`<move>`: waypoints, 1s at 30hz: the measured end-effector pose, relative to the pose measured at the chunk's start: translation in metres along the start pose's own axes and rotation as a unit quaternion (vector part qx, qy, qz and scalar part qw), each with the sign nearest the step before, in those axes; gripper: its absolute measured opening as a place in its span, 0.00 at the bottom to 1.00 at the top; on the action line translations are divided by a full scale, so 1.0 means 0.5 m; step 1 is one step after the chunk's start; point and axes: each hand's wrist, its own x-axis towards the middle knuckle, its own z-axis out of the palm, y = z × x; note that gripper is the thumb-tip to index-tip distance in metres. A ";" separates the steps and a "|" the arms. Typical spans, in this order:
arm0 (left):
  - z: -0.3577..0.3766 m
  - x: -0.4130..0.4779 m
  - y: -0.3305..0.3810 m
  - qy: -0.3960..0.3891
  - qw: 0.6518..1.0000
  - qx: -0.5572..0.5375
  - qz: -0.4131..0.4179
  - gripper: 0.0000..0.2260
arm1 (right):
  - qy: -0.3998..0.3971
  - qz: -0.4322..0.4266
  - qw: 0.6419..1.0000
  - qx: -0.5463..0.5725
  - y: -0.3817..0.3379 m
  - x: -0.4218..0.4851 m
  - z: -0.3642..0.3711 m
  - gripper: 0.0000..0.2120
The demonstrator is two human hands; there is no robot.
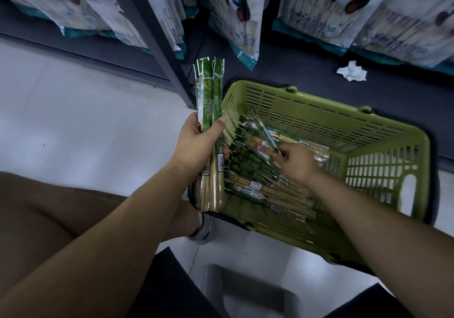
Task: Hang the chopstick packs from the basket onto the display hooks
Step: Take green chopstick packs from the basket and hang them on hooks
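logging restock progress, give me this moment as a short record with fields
left hand: grips upright bundle of green-wrapped wooden chopstick packs, beside green slatted plastic basket
right hand: inside the basket, pinching one clear-wrapped chopstick pack, tilted, blurred
basket contents: many loose chopstick packs
display hooks: not in view
nearby: crumpled white tissue on dark shelf base; panda-printed bags above

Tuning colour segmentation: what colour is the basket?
Olive green basket, best seen in the head view.
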 end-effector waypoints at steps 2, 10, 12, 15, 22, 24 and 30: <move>0.004 -0.005 0.001 -0.005 1.000 0.015 0.005 0.12 | -0.001 -0.035 0.997 0.068 -0.047 -0.014 -0.042 0.08; 0.023 -0.031 0.001 -0.013 1.000 0.005 -0.002 0.09 | -0.003 -0.137 0.967 0.217 -0.241 -0.094 -0.111 0.15; 0.028 -0.035 0.001 -0.016 0.999 -0.030 -0.012 0.11 | 0.003 -0.146 0.969 0.198 -0.257 -0.109 -0.107 0.16; 0.029 -0.039 0.004 -0.029 0.997 -0.059 -0.030 0.14 | 0.012 -0.153 0.971 0.183 -0.267 -0.125 -0.103 0.16; 0.023 -0.047 0.016 -0.076 0.994 -0.062 -0.053 0.14 | -0.014 -0.174 0.984 -0.031 -0.259 -0.127 -0.090 0.16; 0.014 -0.046 0.021 -0.069 0.996 -0.031 -0.053 0.12 | -0.024 -0.179 0.982 -0.047 -0.249 -0.115 -0.087 0.17; -0.015 -0.032 0.025 -0.040 0.995 0.091 -0.029 0.12 | -0.014 -0.081 0.989 0.121 -0.131 -0.055 -0.051 0.12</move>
